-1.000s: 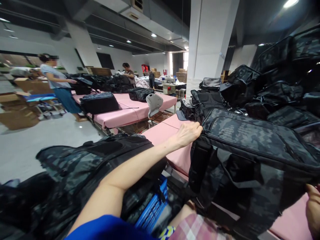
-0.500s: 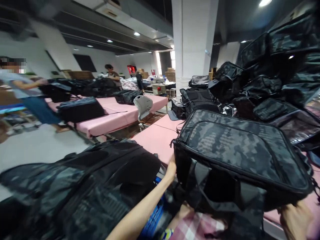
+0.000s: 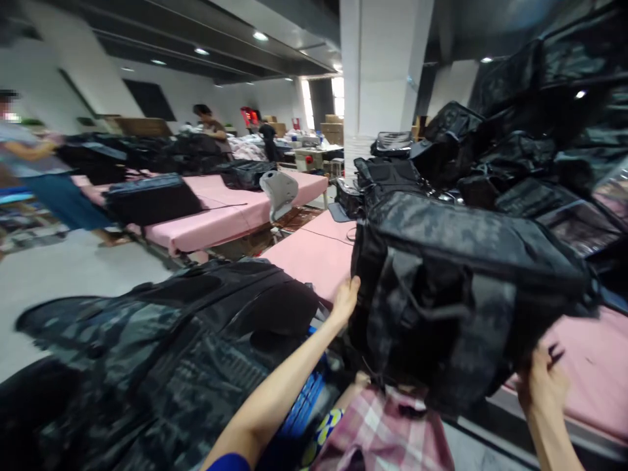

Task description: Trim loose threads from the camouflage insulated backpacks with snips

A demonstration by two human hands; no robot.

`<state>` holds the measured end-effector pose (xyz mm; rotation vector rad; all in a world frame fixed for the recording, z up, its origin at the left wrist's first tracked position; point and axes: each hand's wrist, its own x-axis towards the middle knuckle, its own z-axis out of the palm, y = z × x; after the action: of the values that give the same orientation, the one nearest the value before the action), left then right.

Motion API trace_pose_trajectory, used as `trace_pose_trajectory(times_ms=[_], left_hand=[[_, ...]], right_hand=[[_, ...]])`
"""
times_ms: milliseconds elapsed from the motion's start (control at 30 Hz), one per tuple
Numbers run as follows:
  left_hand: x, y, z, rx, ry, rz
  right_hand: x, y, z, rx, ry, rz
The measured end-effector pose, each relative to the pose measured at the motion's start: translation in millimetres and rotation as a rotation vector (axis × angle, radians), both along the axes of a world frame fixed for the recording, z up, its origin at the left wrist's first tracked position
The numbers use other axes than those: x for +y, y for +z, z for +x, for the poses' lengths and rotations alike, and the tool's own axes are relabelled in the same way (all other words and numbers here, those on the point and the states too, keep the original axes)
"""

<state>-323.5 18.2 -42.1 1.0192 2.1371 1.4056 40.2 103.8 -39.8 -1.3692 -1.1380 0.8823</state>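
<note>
A large black camouflage bag (image 3: pixel 461 288) is tipped up on its side at the edge of the pink table (image 3: pixel 314 258), its underside facing me. My left hand (image 3: pixel 346 298) grips the bag's lower left corner. My right hand (image 3: pixel 542 386) holds its lower right edge, fingers curled around it. The bag hangs partly over my lap, above plaid cloth (image 3: pixel 392 435).
A heap of black bags (image 3: pixel 520 144) fills the table behind. More camouflage bags (image 3: pixel 161 353) are stacked on my left over a blue crate (image 3: pixel 301 409). Another pink table (image 3: pixel 216 219) with bags stands beyond, with people at work by it. A white pillar (image 3: pixel 377 85) rises ahead.
The bag has been pulled toward me and tipped from lying flat to standing on its side. My left hand dropped from its top corner to its lower corner; my right hand rose into view.
</note>
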Motion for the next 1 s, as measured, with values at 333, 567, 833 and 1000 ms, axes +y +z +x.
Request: trace_pose_trajectory(times_ms=[333,567,833,1000], left_hand=[[48,15.2,20,0.383,-0.155,-0.325],[70,-24.9,16,0.333,-0.192,-0.356],[8,-13.0,0,0.311,-0.238,-0.107],[-100,-12.9,46,0.467,-0.234,0.128]], right_hand=[[88,14.0,-1,-0.639,0.096,0.043],[105,-24.1,-15,-0.749,0.055,-0.130],[90,-7.7,-6,-0.847,0.108,-0.173],[77,0.4,1,-0.794,0.068,-0.103]])
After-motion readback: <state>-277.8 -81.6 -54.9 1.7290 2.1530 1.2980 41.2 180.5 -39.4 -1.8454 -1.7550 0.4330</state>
